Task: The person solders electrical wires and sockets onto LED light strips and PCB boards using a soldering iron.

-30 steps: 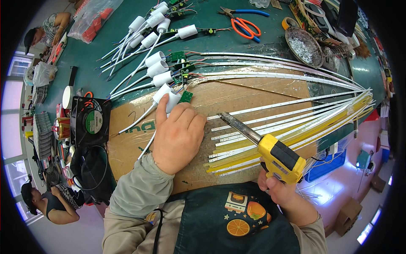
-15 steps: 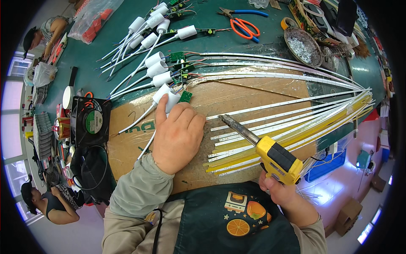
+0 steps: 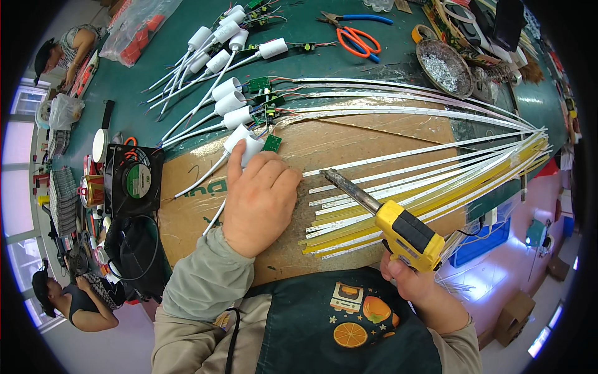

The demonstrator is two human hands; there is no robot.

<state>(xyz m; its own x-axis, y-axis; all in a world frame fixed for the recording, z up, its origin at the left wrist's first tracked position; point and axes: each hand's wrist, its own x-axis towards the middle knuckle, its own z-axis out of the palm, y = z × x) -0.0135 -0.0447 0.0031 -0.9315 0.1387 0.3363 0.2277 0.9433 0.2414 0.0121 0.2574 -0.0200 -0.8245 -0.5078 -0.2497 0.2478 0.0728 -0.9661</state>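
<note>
My left hand [image 3: 261,206] is closed over a white cylindrical cap [image 3: 235,138] with a white cable, its index finger lying along it. A small green circuit board [image 3: 272,143] juts out beyond the fingers. My right hand [image 3: 408,279] grips a yellow and black soldering gun [image 3: 408,235] by its handle. Its dark metal tip points up and left, over the near ends of white LED strips [image 3: 367,194], apart from the left hand. Further up, white caps [image 3: 229,103] with boards are wired to long LED strips [image 3: 380,111]. What my left fingertips pinch underneath is hidden.
Brown cardboard [image 3: 367,140] covers part of the green table [image 3: 311,56]. Pliers [image 3: 358,42] and a round dish of metal scraps [image 3: 445,68] lie at the back. A black fan [image 3: 131,179] stands left. Two other people are at the far left.
</note>
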